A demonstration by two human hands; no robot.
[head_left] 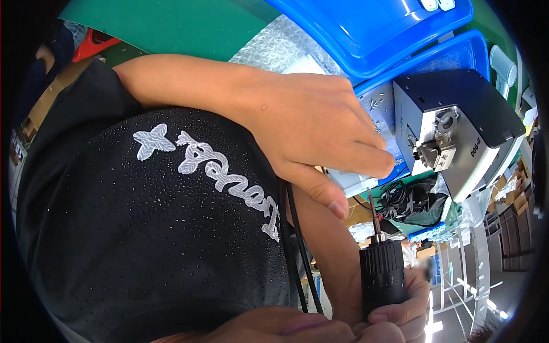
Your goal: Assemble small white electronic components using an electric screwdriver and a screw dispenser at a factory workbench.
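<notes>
My left hand [314, 123] reaches across from the left, its fingers bent over a white plastic part [353, 182] that is mostly hidden beneath it. The thumb lies along the near side of that part. My right hand [409, 306], low in the picture, is wrapped round a black electric screwdriver [382, 271]. Its thin bit points up, with the tip just beside the left fingertips and the white part. To the right stands a boxy black-and-silver screw feeder [457, 131] with a metal pick-up mouth on its front.
Blue plastic bins [366, 40] stand at the back, one with white parts in it. Small loose screws [377, 106] lie beside the feeder. Bubble wrap [283, 43] covers some of the green mat [166, 26]. A coiled black cable [394, 194] and a dark shoe-like item lie beyond the screwdriver.
</notes>
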